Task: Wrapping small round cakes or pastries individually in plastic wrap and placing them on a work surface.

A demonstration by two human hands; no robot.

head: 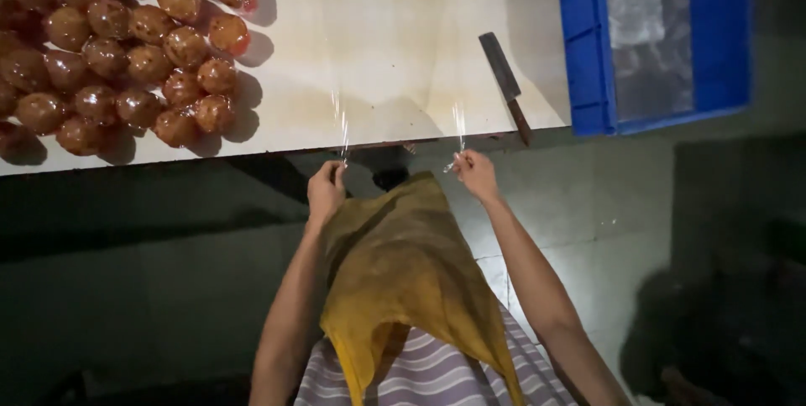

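A thin clear plastic sheet (401, 87) lies stretched over the pale table (395, 28). My left hand (326, 188) pinches its near left corner at the table's front edge. My right hand (475, 174) pinches the near right corner, about a hand's width away. Both hands hang just below the table edge, above my mustard-yellow apron (403, 272). The film shows mostly as bright creases rising from each pinch.
A heap of several glossy brown-red wrapped balls (117, 45) covers the table's left part. A dark-bladed knife (506, 83) lies near the front right edge. A blue crate (588, 45) with clear plastic inside overhangs the right end. A grey tiled floor lies below.
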